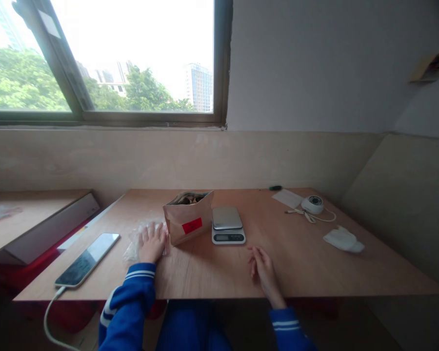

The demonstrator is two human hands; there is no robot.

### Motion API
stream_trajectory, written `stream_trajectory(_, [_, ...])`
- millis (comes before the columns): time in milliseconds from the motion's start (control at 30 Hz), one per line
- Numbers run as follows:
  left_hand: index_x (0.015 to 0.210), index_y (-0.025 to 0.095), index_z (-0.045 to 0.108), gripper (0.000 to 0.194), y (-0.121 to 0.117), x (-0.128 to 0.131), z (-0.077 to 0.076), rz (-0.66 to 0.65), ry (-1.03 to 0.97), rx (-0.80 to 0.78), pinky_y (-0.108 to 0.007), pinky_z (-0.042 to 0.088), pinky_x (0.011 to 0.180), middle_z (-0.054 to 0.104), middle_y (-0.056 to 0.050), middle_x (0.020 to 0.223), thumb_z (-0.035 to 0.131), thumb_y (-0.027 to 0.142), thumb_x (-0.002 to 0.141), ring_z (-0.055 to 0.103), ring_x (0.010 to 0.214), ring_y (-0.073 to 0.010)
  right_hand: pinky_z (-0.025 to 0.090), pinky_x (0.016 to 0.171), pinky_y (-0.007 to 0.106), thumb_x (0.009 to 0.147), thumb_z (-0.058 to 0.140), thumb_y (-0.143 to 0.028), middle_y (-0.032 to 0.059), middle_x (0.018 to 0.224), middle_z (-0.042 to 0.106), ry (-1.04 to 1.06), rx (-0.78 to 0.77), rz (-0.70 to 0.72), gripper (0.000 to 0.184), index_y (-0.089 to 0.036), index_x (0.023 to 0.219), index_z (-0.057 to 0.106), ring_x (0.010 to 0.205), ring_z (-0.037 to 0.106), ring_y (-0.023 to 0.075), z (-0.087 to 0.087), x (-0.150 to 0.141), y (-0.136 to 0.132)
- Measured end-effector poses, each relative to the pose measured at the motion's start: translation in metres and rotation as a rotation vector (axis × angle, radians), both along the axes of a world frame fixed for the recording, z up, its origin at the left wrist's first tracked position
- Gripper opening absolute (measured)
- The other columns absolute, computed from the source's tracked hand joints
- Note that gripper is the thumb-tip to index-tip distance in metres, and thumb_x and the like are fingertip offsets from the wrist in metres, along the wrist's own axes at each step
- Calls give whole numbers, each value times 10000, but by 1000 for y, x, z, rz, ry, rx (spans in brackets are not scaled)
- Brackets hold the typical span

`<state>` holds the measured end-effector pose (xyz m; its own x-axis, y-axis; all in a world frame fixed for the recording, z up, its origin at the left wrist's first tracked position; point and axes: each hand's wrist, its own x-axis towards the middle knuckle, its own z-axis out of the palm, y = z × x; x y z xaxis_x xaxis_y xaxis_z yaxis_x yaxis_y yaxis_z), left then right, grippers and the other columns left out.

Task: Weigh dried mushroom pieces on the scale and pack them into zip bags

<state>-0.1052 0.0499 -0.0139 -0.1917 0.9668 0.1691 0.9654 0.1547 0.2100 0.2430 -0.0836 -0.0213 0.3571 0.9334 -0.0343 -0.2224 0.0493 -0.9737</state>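
Note:
My left hand (152, 242) lies flat on a crumpled clear plastic bag (132, 249), its fingers spread. Right of it stands a brown paper pouch (182, 220), upright with its top open and a red label on the front; dark and tan pieces show inside, too small to name. Beside the pouch sits a white kitchen scale (228, 225) with a bare metal plate; its display is unreadable. My right hand (260, 265) is just in front of the scale's right corner, fingers loosely bent and apart, with nothing seen in it.
A phone (88, 260) on a charging cable lies at the left. Toward the right are a white dome camera (312, 204) with its cable, a paper sheet (288, 198), a crumpled white tissue (343, 239) and a dark green object (275, 187). Another table (32, 209) stands far left.

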Motion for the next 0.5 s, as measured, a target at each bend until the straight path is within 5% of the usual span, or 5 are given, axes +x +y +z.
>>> stream_trajectory(300, [1396,232,393,528,2,-3,5,-17,-114,-6,-529,121,1132,249,-85,1535,259,421,922,171,1419,-324,332,285,152,705,623,-645,-57,565,541,-28,1,-14,515,-166,893,598,324,396,46,6,-2,0])
stream_trajectory(500, [1380,131,362,531,-17,-1,21,-95,-398,331,-458,77,1171,372,-125,1465,309,249,865,254,1399,-250,327,276,147,725,596,-649,-69,549,520,-38,21,-25,511,-166,891,588,313,379,40,3,-3,3])
